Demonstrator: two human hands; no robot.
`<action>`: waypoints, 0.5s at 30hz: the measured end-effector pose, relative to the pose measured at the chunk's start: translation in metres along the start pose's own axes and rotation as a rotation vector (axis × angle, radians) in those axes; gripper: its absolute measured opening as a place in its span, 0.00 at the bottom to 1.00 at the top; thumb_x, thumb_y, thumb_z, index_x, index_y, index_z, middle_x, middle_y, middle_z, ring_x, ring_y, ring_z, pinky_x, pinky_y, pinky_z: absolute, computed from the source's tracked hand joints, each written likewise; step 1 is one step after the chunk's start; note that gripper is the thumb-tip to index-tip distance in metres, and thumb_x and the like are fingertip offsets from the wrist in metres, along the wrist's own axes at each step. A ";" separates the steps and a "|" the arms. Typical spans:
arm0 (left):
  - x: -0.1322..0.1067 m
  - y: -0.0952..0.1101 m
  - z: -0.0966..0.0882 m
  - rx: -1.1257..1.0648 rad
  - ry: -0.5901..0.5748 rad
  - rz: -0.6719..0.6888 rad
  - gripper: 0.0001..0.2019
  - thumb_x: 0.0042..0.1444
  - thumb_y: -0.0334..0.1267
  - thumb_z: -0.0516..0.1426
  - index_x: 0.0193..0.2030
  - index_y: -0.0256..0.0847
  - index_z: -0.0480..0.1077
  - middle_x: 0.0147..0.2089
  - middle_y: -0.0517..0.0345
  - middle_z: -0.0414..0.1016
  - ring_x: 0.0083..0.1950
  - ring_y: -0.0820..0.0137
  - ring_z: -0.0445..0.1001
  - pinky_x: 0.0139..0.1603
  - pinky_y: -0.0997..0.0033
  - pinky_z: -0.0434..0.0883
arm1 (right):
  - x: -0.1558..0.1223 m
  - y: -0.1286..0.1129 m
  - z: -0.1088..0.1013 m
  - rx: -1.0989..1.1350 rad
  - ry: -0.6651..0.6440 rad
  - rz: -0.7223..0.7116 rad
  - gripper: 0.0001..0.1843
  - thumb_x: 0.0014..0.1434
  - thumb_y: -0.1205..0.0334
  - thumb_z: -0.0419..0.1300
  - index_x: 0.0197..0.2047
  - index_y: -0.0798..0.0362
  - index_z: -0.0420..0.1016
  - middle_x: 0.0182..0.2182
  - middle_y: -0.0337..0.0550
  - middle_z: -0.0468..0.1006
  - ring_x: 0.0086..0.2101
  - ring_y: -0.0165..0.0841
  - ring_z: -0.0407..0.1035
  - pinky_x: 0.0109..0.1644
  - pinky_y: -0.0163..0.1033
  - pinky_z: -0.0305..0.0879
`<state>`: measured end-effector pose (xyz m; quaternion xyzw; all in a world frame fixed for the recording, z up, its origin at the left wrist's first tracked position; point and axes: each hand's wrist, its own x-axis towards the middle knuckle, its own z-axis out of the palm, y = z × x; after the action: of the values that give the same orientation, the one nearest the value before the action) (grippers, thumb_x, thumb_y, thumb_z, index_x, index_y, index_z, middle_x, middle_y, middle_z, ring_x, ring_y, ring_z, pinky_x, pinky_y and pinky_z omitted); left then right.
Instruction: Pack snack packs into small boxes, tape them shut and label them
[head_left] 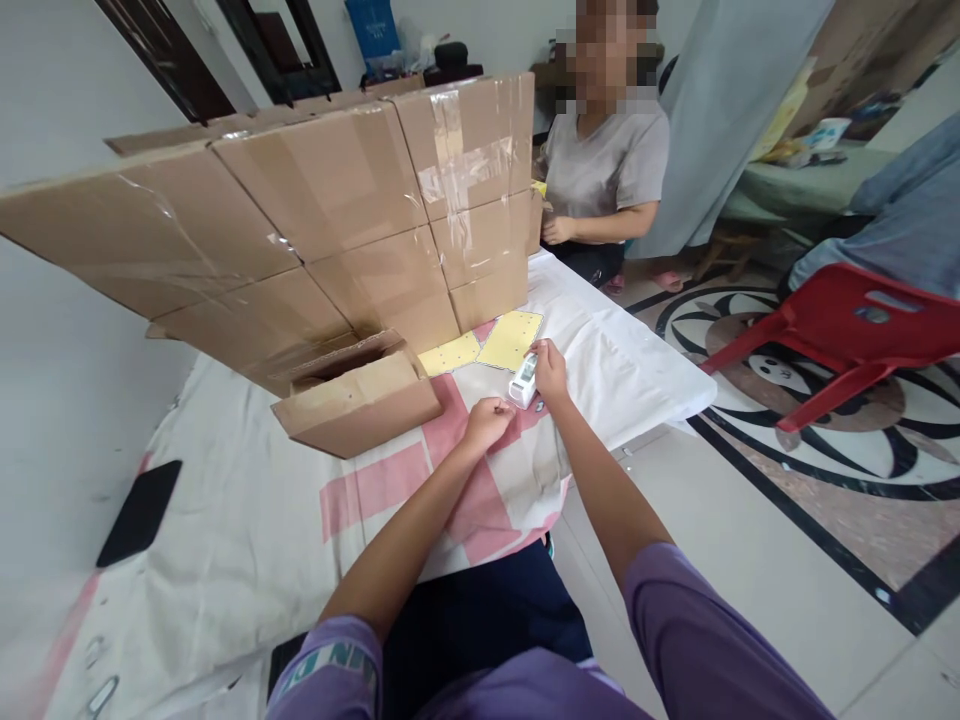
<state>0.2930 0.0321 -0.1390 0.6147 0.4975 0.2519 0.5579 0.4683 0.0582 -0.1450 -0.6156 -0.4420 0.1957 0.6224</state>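
My right hand (549, 370) is closed around a small white device (523, 381) that it holds just above the cloth-covered table (247, 530). To its left, my left hand (487, 420) is curled in a loose pinch on something I cannot make out, resting on the pink-and-white cloth. Two yellow sheets (510, 338) with small dots lie flat just beyond the device, at the foot of the stacked cardboard boxes (337, 220). A smaller open cardboard box (360, 395) sits left of my hands.
Another person (604, 170) sits at the table's far end behind the boxes. A black phone (139, 512) lies on the cloth at left. A red plastic chair (847, 335) stands on the patterned floor at right.
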 end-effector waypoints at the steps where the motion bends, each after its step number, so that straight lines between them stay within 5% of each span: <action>1: -0.001 -0.003 0.000 0.003 0.015 0.025 0.16 0.62 0.45 0.63 0.29 0.37 0.68 0.28 0.65 0.67 0.28 0.76 0.65 0.32 0.73 0.66 | 0.000 -0.001 0.000 -0.006 -0.002 -0.001 0.25 0.71 0.38 0.41 0.40 0.46 0.69 0.35 0.42 0.81 0.38 0.39 0.74 0.44 0.42 0.69; 11: -0.029 -0.007 -0.014 -0.092 0.083 0.197 0.23 0.48 0.59 0.64 0.23 0.39 0.69 0.21 0.66 0.61 0.27 0.74 0.60 0.33 0.70 0.59 | -0.006 -0.021 -0.012 -0.089 0.087 -0.071 0.20 0.70 0.44 0.44 0.44 0.48 0.69 0.44 0.49 0.77 0.48 0.42 0.71 0.54 0.48 0.67; 15: -0.058 -0.003 -0.036 -0.099 0.153 0.244 0.20 0.53 0.56 0.62 0.26 0.40 0.71 0.24 0.64 0.64 0.28 0.73 0.61 0.33 0.70 0.61 | -0.028 -0.064 -0.024 -0.202 0.066 -0.322 0.15 0.68 0.47 0.53 0.44 0.47 0.74 0.47 0.50 0.76 0.55 0.47 0.67 0.63 0.56 0.59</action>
<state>0.2388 -0.0041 -0.1188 0.6211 0.4473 0.3883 0.5132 0.4531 0.0110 -0.0900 -0.6024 -0.5315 0.0278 0.5948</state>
